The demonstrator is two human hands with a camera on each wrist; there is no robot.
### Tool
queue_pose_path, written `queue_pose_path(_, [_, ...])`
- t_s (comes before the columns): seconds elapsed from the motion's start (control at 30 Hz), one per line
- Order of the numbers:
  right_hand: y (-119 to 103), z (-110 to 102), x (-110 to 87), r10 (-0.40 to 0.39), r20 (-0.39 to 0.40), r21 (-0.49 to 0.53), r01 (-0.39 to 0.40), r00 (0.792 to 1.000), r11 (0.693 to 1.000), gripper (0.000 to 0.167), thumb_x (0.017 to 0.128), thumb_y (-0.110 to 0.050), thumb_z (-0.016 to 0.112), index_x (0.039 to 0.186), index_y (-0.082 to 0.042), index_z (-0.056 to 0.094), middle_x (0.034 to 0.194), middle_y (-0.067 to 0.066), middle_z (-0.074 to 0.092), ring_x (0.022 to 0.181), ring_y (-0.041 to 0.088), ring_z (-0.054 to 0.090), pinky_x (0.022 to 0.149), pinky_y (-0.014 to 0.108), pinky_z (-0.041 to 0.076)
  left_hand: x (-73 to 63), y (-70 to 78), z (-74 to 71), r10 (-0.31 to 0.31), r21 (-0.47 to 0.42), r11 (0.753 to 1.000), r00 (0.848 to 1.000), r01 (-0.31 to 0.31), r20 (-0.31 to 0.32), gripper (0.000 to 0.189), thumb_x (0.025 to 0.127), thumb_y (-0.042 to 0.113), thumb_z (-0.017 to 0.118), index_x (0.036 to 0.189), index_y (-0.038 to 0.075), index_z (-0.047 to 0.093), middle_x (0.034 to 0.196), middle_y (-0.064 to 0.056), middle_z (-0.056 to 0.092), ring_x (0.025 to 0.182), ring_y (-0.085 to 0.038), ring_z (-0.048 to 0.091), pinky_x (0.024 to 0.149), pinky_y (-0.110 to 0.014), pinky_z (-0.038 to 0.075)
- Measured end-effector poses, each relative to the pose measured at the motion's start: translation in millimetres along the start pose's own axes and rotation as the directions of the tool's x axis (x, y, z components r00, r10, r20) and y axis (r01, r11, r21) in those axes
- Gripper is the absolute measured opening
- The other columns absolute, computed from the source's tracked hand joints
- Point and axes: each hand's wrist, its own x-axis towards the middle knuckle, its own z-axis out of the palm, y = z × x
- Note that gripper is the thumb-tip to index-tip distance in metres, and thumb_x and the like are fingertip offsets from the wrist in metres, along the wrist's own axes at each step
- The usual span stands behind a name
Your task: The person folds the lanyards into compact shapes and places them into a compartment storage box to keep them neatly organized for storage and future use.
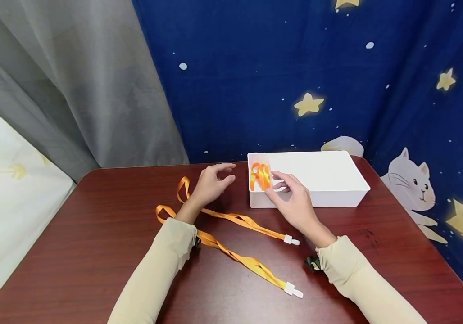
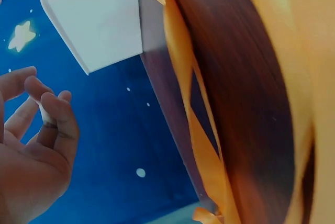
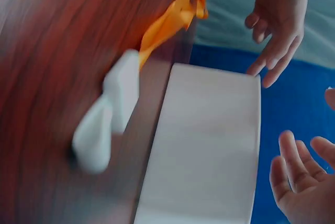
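A white rectangular box [image 1: 337, 199] stands at the back of the table, with a folded orange lanyard [image 1: 263, 176] in its left end. My right hand [image 1: 294, 204] is over the box's front edge beside that lanyard, fingers loosely bent and nothing seen between them. To the left of the box, my left hand [image 1: 210, 183] hovers with relaxed, slightly curved fingers and holds nothing. Under my left wrist, one orange lanyard [image 1: 251, 223] lies across the table, its white clip pointing right. A second orange lanyard [image 1: 251, 264] lies nearer to me, also with a white clip.
The dark red wooden table [image 1: 106, 252] ends just behind the box and to its right. A blue curtain with stars [image 1: 247, 90] and a grey curtain [image 1: 93, 90] hang behind the table. Black bands are partly visible at both wrists.
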Motion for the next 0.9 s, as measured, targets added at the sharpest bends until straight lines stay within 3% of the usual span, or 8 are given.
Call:
queue_pose_path(0.23, [-9.9,11.4,-6.3,-0.018,0.093,0.088,0.01,0.995,0.996,0.034,0.088,-0.012,0.077,0.12,-0.005,0.068,0.101,0.008,0.069,0.077,0.017,0.064,0.072,0.035,0.056,-5.7,-16.9,-11.2,-0.027,-0.056,0.998,0.994,0.033,0.104,0.034,0.094,0.016,0.07,0.127,0.01,0.067,0.116,-0.015,0.069,0.063,-0.045,0.061,0.055,-0.03,0.051])
queue_pose_path(0.33, [-10.1,13.8,-7.1,-0.009,0.159,0.1,-0.007,0.987,0.995,0.027,0.089,-0.013,0.076,0.114,-0.003,0.071,0.092,0.003,0.069,0.074,0.014,0.063,0.069,0.027,0.054,-8.6,-23.1,-16.3,-0.039,-0.091,0.994,0.985,0.055,0.167,0.036,0.092,0.017,0.073,0.126,0.01,0.067,0.112,-0.013,0.07,0.065,-0.047,0.059,0.056,-0.03,0.052])
queue_pose_path(0.57, [-7.6,20.6,-8.2,0.017,0.362,-0.006,-0.016,0.932,1.0,0.019,0.092,-0.015,0.072,0.105,-0.002,0.073,0.083,-0.003,0.068,0.071,0.01,0.061,0.066,0.026,0.054,-15.7,-32.7,-25.3,-0.051,-0.132,0.986,0.935,0.103,0.35,0.044,0.089,0.022,0.076,0.129,0.006,0.065,0.11,-0.009,0.07,0.066,-0.04,0.058,0.058,-0.033,0.052])
queue_pose_path(0.8, [-8.9,25.1,-8.2,0.039,0.492,-0.111,0.018,0.87,0.994,0.019,0.091,-0.017,0.072,0.104,-0.002,0.073,0.083,-0.003,0.068,0.07,0.007,0.059,0.065,0.025,0.052,-20.4,-39.3,-26.8,-0.065,-0.064,0.992,0.89,0.105,0.451,0.041,0.09,0.009,0.074,0.128,0.001,0.065,0.116,-0.015,0.069,0.099,-0.02,0.062,0.078,-0.025,0.053])
queue_pose_path(0.9, [-7.9,27.9,-9.1,0.041,0.513,-0.158,0.047,0.858,0.986,0.021,0.09,-0.017,0.073,0.105,-0.003,0.073,0.085,-0.003,0.068,0.07,0.006,0.059,0.065,0.024,0.051,-22.0,-42.4,-27.3,-0.083,-0.046,0.992,0.871,0.12,0.484,0.04,0.088,0.007,0.075,0.127,0.002,0.066,0.113,-0.013,0.07,0.078,-0.017,0.058,0.063,-0.024,0.049])
